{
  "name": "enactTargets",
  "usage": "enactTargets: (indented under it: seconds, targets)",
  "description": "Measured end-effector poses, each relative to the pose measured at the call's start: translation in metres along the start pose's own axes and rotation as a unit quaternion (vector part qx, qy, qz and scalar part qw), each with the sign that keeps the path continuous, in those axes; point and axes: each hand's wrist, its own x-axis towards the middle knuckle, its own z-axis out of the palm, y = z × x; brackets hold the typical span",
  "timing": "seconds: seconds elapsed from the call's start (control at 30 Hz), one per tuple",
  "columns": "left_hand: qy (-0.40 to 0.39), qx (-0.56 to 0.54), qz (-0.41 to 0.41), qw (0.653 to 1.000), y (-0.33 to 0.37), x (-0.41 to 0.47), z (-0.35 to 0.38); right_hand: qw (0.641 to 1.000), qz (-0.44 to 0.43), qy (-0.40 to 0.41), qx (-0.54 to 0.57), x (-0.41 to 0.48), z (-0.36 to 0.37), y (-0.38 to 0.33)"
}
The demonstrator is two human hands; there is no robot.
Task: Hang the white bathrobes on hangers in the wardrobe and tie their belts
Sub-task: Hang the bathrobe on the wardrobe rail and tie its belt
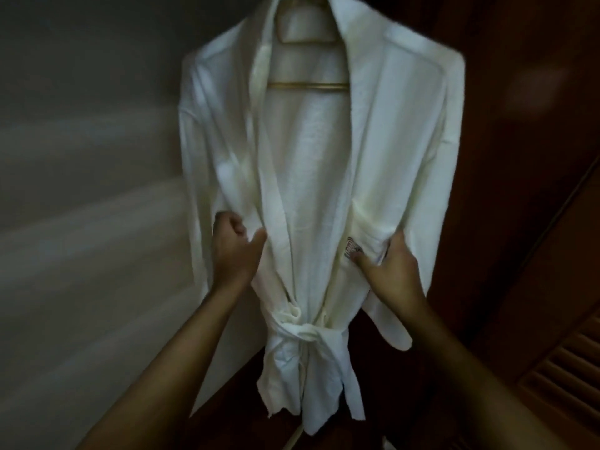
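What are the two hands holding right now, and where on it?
Both hold the white bathrobe: the left hand grips its front panel above the belt, the right hand pinches the pocket.

Hanger (306, 86) hook cut by top edge, shoulders under bathrobe (311, 164); my right hand (393, 271) hides its fingers behind cloth.

the room is dim, with low, uneven light. on the left stands a pale grey wall (81, 157), smeared by motion blur, with soft lighter streaks running across its lower half. on the right rises a dark reddish-brown wood panel (519, 190), polished enough to carry a faint blurred sheen (535, 86) near the top. at the lower right, set at a slant, is a louvred door (565, 378) of the same wood, its horizontal slats catching a little light. more dark wood (233, 401) shows low in the middle.
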Motion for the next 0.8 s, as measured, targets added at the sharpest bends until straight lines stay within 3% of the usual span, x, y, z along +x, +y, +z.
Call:
enactTargets:
  seconds: [0.1, 0.2, 0.27, 0.4, 0.5, 0.63, 0.73, 0.8]
  targets:
    - [0.027, -0.034, 0.093, 0.995, 0.061, 0.034, -0.008, 0.99, -0.09, 0.105, 0.012, 0.007, -0.017, -0.06]
    - [0.018, 0.003, 0.138, 0.99, 0.108, 0.068, -0.011, 0.955, -0.227, 0.192, -0.023, 0.024, -0.03, -0.105]
    - [-0.006, 0.027, 0.138, 0.99, 0.129, 0.086, -0.01, 0.928, -0.3, 0.209, -0.073, 0.044, -0.036, -0.134]
    - [-0.012, 0.069, 0.16, 0.985, 0.165, 0.107, -0.011, 0.884, -0.368, 0.238, -0.164, 0.088, -0.045, -0.193]
    - [0.029, 0.087, 0.198, 0.976, 0.197, 0.123, -0.015, 0.856, -0.38, 0.241, -0.255, 0.116, -0.054, -0.229]
    - [0.054, 0.124, 0.279, 0.951, 0.229, 0.148, -0.025, 0.848, -0.377, 0.176, -0.328, 0.145, -0.059, -0.25]
    - [-0.001, 0.13, 0.336, 0.933, 0.238, 0.165, -0.029, 0.849, -0.396, 0.141, -0.32, 0.16, -0.065, -0.257]
    - [-0.043, 0.11, 0.32, 0.94, 0.245, 0.173, -0.03, 0.863, -0.39, 0.115, -0.301, 0.165, -0.07, -0.261]
